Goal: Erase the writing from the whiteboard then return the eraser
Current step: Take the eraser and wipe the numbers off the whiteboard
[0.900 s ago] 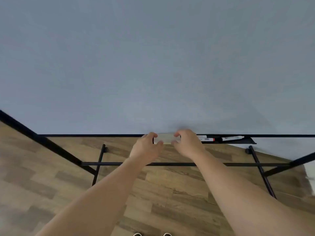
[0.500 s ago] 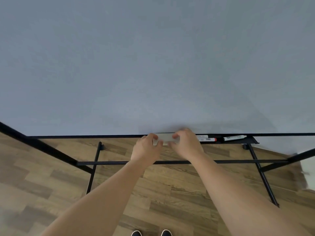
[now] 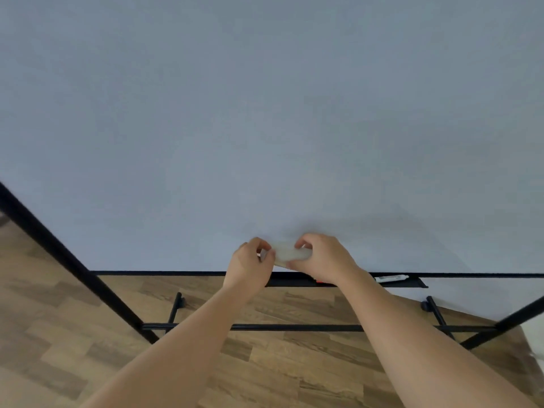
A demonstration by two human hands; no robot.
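Observation:
A pale whitish eraser [image 3: 287, 254] is held between both hands just above the board's lower edge. My left hand [image 3: 250, 267] pinches its left end and my right hand [image 3: 322, 259] grips its right end. The whiteboard [image 3: 265, 113] fills the upper view as a plain grey-white surface with no writing visible. Below the hands runs the black marker tray [image 3: 406, 282], partly hidden by my right wrist.
A white marker [image 3: 390, 278] lies on the tray to the right, and a bit of red shows beside my right wrist. The board's black stand legs [image 3: 73, 263] and crossbar [image 3: 294, 327] stand over a wooden floor [image 3: 279, 363].
Both hands have lifted the eraser up off the tray, so it now sits in front of the board's lower part. The view has shifted a little.

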